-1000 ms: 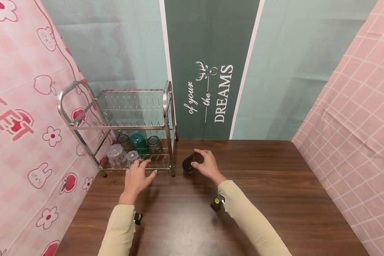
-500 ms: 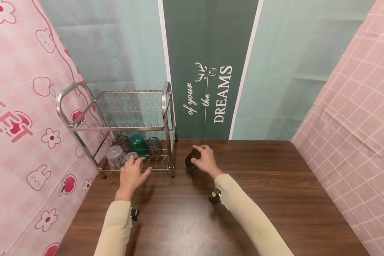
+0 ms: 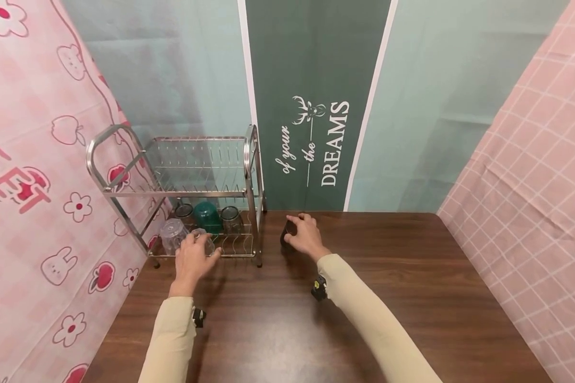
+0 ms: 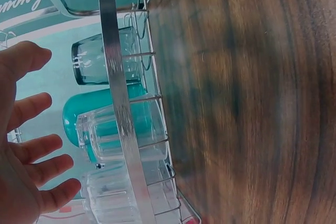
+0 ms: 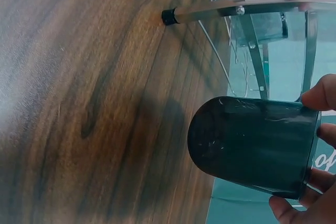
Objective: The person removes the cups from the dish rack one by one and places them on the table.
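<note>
My right hand (image 3: 306, 236) holds a dark, round-bottomed cup (image 5: 252, 148) by its rim, right of the metal dish rack (image 3: 177, 193). The cup's rounded end points down toward the table; whether it touches the wood I cannot tell. My left hand (image 3: 192, 260) is in front of the rack's lower shelf, fingers spread and loosely bent, holding nothing. Nearest to it is a small clear glass (image 4: 105, 135), partly hidden by the hand in the head view. On that shelf also stand a larger clear glass (image 3: 173, 234), a teal cup (image 3: 207, 217) and two smoky glasses (image 3: 231, 219).
The rack's upper tier has upright wire dividers. Its right front leg (image 5: 181, 15) stands a short way left of the dark cup. Brown wooden table (image 3: 388, 276) stretches to the right. Printed curtains (image 3: 517, 175) hang at the back and on both sides.
The right hand and the dark cup have moved slightly farther back, and the cup has turned more upright. My left hand has shifted a little left along the rack's front.
</note>
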Tool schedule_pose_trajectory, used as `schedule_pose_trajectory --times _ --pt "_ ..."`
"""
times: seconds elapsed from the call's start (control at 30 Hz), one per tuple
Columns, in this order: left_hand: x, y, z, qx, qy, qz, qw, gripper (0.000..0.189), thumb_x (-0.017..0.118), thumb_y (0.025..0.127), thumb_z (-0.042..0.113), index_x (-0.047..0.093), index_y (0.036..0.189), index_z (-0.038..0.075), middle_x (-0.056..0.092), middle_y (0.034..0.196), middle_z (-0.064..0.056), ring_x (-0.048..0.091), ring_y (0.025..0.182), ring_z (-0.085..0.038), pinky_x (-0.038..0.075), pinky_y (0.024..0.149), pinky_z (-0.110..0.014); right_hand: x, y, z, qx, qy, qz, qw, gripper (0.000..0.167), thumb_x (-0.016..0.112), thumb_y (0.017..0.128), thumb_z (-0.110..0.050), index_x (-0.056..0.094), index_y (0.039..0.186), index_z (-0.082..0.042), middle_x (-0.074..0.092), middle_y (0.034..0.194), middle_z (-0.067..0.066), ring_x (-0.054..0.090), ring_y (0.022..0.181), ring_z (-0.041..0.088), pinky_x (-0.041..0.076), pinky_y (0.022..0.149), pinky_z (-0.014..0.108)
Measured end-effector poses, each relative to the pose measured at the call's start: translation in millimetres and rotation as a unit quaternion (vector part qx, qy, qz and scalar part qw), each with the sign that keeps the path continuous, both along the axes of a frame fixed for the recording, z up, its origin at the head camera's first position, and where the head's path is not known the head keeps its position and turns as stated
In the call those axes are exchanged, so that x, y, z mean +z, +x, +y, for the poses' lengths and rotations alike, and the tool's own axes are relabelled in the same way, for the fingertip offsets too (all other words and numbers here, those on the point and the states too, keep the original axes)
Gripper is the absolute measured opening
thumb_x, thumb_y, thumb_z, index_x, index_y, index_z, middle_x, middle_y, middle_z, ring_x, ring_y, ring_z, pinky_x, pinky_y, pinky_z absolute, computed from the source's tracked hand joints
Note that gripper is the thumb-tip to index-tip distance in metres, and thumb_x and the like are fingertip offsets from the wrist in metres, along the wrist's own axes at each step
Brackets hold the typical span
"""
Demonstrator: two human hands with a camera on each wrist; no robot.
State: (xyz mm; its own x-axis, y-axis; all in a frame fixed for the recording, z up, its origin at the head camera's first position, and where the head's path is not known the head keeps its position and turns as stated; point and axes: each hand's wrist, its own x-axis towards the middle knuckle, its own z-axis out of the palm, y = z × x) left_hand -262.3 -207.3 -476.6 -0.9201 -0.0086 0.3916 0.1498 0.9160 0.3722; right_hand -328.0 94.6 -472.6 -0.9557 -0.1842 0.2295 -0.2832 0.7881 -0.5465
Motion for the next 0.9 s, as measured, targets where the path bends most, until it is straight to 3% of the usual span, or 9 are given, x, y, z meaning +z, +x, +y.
schedule_pose_trajectory --times 0.27,0.53,0.9 --pt "-5.3 1.0 -4.9 0.006 0.008 -0.011 0.9999 0.049 0.070 0.078 0.032 0.061 0.115 0.002 0.045 0.122 -0.028 0.044 0.105 -0.046 0.036 0.078 -0.059 -4.6 -2.0 -1.9 -0.006 0.025 -0.013 0.9996 0.055 0.067 0.076 -0.022 0.057 0.130 -0.015 0.042 0.133 0.019 0.038 0.116 0.038 0.041 0.084 0.051" --pt "0.3 -7.9 -8.4 0.015 0.008 0.009 0.9998 0.048 0.070 0.078 0.032 0.060 0.116 0.003 0.044 0.123 -0.028 0.045 0.103 -0.046 0.036 0.076 -0.059 -2.9 -15.1 -2.8 -0.005 0.045 0.005 0.9989 0.054 0.066 0.077 -0.024 0.057 0.129 -0.014 0.042 0.131 0.020 0.039 0.115 0.038 0.041 0.080 0.053" --pt "2.0 -16.2 -9.6 0.018 0.013 -0.026 0.9994 0.050 0.068 0.080 0.031 0.058 0.119 0.002 0.041 0.126 -0.029 0.039 0.110 -0.047 0.034 0.081 -0.059 -4.6 -24.8 -6.7 -0.005 0.078 -0.026 0.9966 0.054 0.063 0.081 -0.027 0.054 0.133 -0.015 0.038 0.135 0.021 0.037 0.117 0.038 0.040 0.083 0.053"
